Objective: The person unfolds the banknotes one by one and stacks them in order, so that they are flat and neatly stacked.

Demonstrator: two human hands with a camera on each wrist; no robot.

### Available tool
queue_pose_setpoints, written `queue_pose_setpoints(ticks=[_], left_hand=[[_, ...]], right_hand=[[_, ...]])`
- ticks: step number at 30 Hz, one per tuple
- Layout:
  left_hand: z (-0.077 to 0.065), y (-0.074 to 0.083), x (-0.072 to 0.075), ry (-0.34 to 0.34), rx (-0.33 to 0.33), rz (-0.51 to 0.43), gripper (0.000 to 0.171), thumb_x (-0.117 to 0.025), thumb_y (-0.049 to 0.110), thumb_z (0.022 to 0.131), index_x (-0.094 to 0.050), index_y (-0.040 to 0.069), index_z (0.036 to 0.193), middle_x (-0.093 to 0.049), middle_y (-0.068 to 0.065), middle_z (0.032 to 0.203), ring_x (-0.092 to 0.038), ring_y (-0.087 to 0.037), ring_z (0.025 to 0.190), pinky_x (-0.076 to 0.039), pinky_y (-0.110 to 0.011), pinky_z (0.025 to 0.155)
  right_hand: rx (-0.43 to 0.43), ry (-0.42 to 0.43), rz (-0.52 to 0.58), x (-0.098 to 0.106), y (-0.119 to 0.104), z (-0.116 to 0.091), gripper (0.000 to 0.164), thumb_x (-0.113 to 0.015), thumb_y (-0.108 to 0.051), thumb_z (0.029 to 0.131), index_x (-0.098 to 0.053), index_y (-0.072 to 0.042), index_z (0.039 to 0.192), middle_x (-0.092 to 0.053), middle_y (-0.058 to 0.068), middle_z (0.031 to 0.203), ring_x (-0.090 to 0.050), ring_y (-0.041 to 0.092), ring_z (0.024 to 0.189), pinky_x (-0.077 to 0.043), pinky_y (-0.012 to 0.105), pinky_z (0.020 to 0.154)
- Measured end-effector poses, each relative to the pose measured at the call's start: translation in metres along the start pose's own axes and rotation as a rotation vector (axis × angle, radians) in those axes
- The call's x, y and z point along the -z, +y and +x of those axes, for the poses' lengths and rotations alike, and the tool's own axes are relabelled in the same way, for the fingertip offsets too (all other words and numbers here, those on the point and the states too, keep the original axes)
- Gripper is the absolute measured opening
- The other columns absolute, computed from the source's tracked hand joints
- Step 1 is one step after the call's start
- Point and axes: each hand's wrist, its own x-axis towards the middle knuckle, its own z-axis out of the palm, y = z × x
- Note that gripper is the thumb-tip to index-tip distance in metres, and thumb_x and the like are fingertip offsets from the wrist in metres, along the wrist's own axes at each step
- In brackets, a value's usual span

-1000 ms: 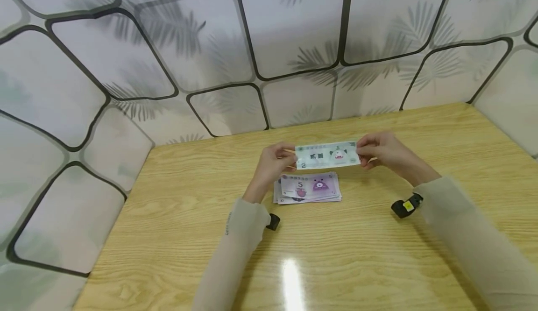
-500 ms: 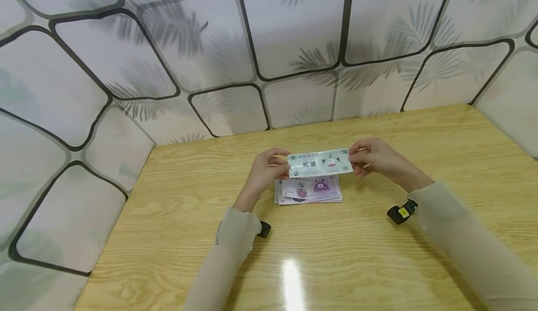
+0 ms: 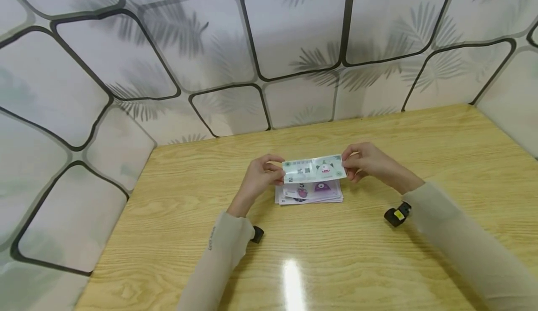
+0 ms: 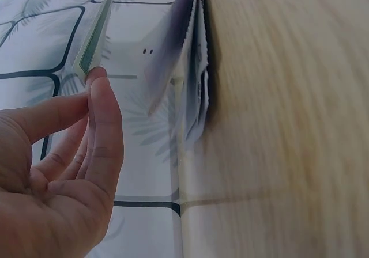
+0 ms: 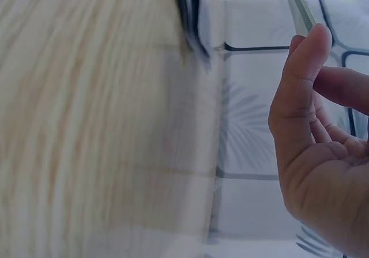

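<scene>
A pale green play banknote [image 3: 314, 169], marked 2 and printed with a cartoon monster, is stretched between both hands. My left hand [image 3: 261, 176] pinches its left end between thumb and fingers, and my right hand [image 3: 364, 164] pinches the right end. Below it lies a stack of purple play banknotes [image 3: 311, 194], the top one marked 5; the green note covers the stack's upper part in the head view. In the left wrist view the green banknote [image 4: 95, 45] appears nearly edge-on, held above and apart from the stack [image 4: 196, 79].
The wooden table [image 3: 189, 255] extends around the stack on all sides. Behind and to the left, a wall covering [image 3: 294, 101] with leaf prints and dark outlines borders the table. Black wrist cameras [image 3: 397, 214] hang below both sleeves.
Both hands have moved left and nearer the person, carrying the green banknote over the upper edge of the stack. The stack stays in place.
</scene>
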Motion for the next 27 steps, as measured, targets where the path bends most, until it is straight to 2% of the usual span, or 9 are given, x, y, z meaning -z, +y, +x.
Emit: queue_pose_setpoints(ticks=[4, 11, 18, 27], left_hand=[[-0.001, -0.002, 0.002, -0.013, 0.007, 0.014, 0.03, -0.066, -0.009, 0.094, -0.063, -0.006, 0.124, -0.069, -0.017, 0.092, -0.068, -0.021, 0.074, -0.063, -0.039, 0.075], [-0.003, -0.005, 0.005, -0.052, 0.017, 0.05, 0.03, -0.065, -0.01, 0.094, -0.063, -0.007, 0.124, -0.07, -0.018, 0.092, -0.069, -0.02, 0.072, -0.063, -0.038, 0.073], [-0.004, -0.008, 0.005, -0.097, 0.059, 0.085, 0.03, -0.064, -0.009, 0.095, -0.061, -0.007, 0.125, -0.07, -0.02, 0.095, -0.07, -0.02, 0.071, -0.063, -0.034, 0.071], [-0.004, -0.007, 0.004, -0.109, 0.058, 0.199, 0.029, -0.064, -0.009, 0.095, -0.062, -0.009, 0.124, -0.068, -0.018, 0.094, -0.071, -0.022, 0.07, -0.062, -0.031, 0.067]], right_hand=[[-0.004, -0.02, -0.01, -0.003, 0.0, 0.003, 0.01, -0.054, 0.0, 0.101, -0.051, 0.009, 0.105, -0.062, 0.011, 0.071, -0.061, 0.015, 0.062, -0.058, 0.031, 0.059], [-0.04, -0.039, -0.048, -0.011, 0.004, 0.012, 0.009, -0.055, 0.003, 0.099, -0.053, 0.009, 0.105, -0.064, 0.008, 0.071, -0.061, 0.013, 0.058, -0.058, 0.027, 0.055], [-0.069, -0.069, -0.102, -0.019, 0.005, 0.014, 0.008, -0.054, 0.005, 0.098, -0.053, 0.01, 0.104, -0.064, 0.007, 0.07, -0.061, 0.013, 0.056, -0.057, 0.025, 0.053], [-0.117, -0.079, -0.18, -0.026, 0.005, 0.014, 0.006, -0.052, 0.005, 0.099, -0.054, 0.009, 0.101, -0.063, 0.01, 0.069, -0.06, 0.012, 0.053, -0.057, 0.025, 0.05]])
